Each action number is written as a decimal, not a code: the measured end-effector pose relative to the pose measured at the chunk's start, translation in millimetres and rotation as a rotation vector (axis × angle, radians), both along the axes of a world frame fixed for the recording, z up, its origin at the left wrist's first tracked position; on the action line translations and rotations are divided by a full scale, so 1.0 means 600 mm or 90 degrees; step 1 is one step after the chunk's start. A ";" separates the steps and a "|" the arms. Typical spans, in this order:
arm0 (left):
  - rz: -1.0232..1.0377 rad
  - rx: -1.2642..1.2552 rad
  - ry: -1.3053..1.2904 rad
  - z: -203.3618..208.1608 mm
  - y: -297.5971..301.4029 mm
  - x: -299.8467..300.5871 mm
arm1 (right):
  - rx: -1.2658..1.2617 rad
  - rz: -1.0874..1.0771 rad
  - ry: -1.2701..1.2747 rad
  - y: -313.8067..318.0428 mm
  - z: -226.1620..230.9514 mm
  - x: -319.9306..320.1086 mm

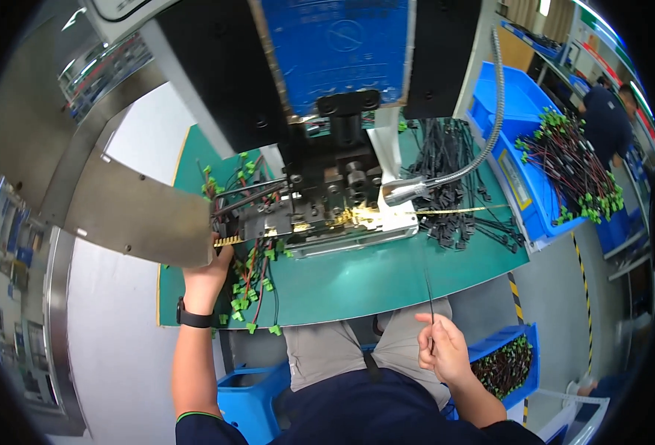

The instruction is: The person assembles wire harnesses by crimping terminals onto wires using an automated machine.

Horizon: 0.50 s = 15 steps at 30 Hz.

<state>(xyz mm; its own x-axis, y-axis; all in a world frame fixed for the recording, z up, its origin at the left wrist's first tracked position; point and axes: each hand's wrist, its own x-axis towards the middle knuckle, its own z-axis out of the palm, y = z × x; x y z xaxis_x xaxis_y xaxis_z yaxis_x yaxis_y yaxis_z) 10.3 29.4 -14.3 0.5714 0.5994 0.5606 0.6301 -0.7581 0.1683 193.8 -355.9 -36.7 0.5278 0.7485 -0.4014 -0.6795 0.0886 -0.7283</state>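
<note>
My left hand [207,276] reaches up beside the curved metal guard [138,215]; its fingers are mostly hidden by the guard's lower edge. Next to those fingers runs a toothed brass-coloured strip [228,242] that leads toward the press machine [342,185]. Over my lap, my right hand [446,348] is closed on a thin dark length [429,285], a wire or slim rod, pointing up toward the table; its exact kind is too fine to make out. A bright light falls on the machine's metal tooling [361,215].
Wires with green connectors [249,285] lie left on the green table [342,285]; black cables [453,185] pile up right. A flexible lamp neck [494,111] arches over them. Blue bins [517,185] of wires stand right, another bin [531,348] below. A blue stool [249,400] sits lower left.
</note>
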 end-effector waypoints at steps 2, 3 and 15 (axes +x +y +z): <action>-0.050 -0.112 -0.111 0.028 -0.015 0.000 | -0.017 0.065 -0.133 -0.013 -0.025 -0.009; -0.041 -0.108 -0.111 0.030 -0.016 -0.010 | -0.034 0.120 -0.266 -0.016 -0.034 -0.009; -0.181 -1.107 -0.871 0.090 -0.021 -0.145 | -0.017 0.208 -0.135 0.017 -0.023 -0.009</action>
<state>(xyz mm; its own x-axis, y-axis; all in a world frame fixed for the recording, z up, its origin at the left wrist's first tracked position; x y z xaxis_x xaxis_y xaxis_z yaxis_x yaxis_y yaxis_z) -76.9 17.1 39.7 0.5503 0.7954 -0.2540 -0.4842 0.5519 0.6790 188.2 -345.8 -50.7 0.3367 0.8815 -0.3310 -0.5023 -0.1292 -0.8550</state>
